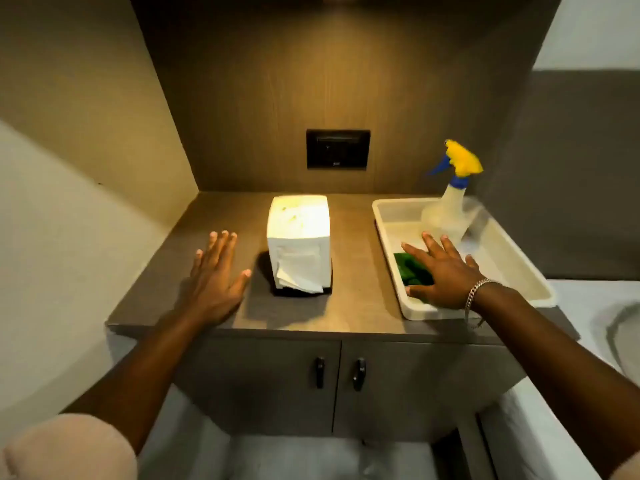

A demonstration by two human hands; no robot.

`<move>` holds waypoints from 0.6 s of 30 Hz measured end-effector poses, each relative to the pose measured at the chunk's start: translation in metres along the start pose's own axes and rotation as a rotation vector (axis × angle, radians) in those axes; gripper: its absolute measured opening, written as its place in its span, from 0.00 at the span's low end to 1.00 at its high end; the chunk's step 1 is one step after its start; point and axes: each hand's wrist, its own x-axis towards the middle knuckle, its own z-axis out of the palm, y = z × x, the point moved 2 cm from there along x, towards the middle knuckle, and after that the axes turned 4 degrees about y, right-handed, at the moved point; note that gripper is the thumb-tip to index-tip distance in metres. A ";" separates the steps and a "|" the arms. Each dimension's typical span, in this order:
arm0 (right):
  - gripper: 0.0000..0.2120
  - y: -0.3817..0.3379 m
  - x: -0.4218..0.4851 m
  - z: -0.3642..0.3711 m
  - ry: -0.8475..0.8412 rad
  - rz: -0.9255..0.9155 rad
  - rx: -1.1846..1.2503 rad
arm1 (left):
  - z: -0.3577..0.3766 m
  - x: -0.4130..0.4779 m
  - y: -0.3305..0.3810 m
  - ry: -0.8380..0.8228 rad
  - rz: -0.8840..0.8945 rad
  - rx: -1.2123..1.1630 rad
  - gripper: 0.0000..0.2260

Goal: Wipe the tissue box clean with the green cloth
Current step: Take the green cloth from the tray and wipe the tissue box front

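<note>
Fingers of the right hand are spread wide and flat, holding nothing, as the palm hovers over the green cloth, which lies bunched in the near left corner of the white tray. Whether the palm already touches the cloth cannot be told. The left hand is likewise splayed and empty, hovering over the counter just left of the tissue box.

The step in hand looks to be picking up the cloth. To do it well, the fingers should curl down and gather the cloth into the palm, lifting clear of the tray's low wall rather than dragging over it. A spray bottle stands at the tray's far end (close enough behind the fingertips to be knocked by a careless sweep).

The box stands upright near the counter's middle, a tissue hanging from its front opening. It probably weighs little, so the left hand would do well to steady its side while wiping, keeping the cloth off the loose tissue.
</note>
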 end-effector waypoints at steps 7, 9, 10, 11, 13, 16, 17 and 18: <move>0.39 0.013 0.022 0.018 -0.305 -0.028 0.049 | 0.045 0.002 -0.023 -0.219 -0.048 0.226 0.31; 0.38 0.014 0.024 0.018 -0.300 -0.038 0.025 | 0.046 0.004 -0.025 -0.220 -0.026 0.250 0.31; 0.37 0.013 0.024 0.017 -0.293 -0.049 0.011 | 0.046 0.004 -0.028 -0.215 -0.018 0.267 0.31; 0.37 0.013 0.024 0.016 -0.283 -0.059 -0.008 | 0.047 0.003 -0.028 -0.214 -0.013 0.272 0.32; 0.35 0.011 0.024 0.013 -0.251 -0.092 -0.072 | 0.048 0.003 -0.029 -0.209 -0.001 0.280 0.32; 0.32 0.012 0.025 0.007 -0.183 -0.128 -0.112 | 0.046 0.003 -0.026 -0.218 -0.010 0.251 0.34; 0.31 0.014 0.023 0.005 -0.160 -0.125 -0.083 | 0.045 0.002 -0.025 -0.217 -0.023 0.239 0.35; 0.30 0.014 0.021 0.002 -0.132 -0.122 -0.042 | 0.043 0.001 -0.024 -0.203 -0.035 0.230 0.34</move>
